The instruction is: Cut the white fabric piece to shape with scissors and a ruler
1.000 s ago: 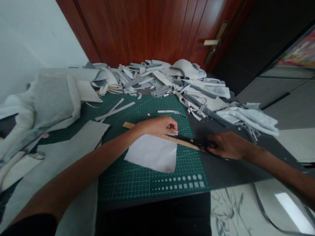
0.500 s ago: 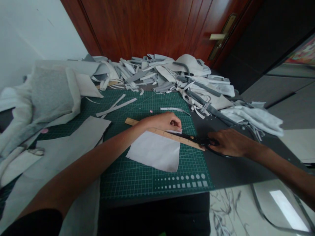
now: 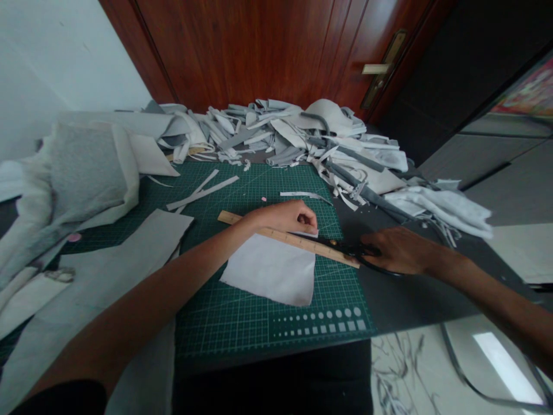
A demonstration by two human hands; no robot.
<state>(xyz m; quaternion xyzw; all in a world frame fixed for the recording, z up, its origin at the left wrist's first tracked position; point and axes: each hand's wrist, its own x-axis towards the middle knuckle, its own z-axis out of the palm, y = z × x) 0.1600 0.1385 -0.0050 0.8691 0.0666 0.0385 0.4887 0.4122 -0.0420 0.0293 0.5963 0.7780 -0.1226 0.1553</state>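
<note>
A pale piece of fabric (image 3: pixel 272 270) lies flat on the green cutting mat (image 3: pixel 224 323). Across its far part runs a wooden ruler (image 3: pixel 298 241), slanting down to the right. My left hand (image 3: pixel 291 218) is closed at the fabric's far edge, just beyond the ruler, with thumb and fingertips pinching the edge. In my right hand (image 3: pixel 395 249) are black scissors (image 3: pixel 352 249), gripped by the handles, their blades pointing left along the ruler's far side by the fabric edge. How far the blades are apart is hidden under my left hand.
Several thin strips (image 3: pixel 207 193) lie on the mat. Behind it a heap of fabric scraps (image 3: pixel 276 132) lines the table by the wooden door (image 3: pixel 242 52). Grey fabric (image 3: pixel 86 167) is bunched at the left, beside a large pale fabric piece (image 3: pixel 99 282). Scraps litter the floor (image 3: pixel 397 374).
The camera view has shifted slightly. My hands, the scissors, the ruler and the fabric keep nearly the same places relative to each other.
</note>
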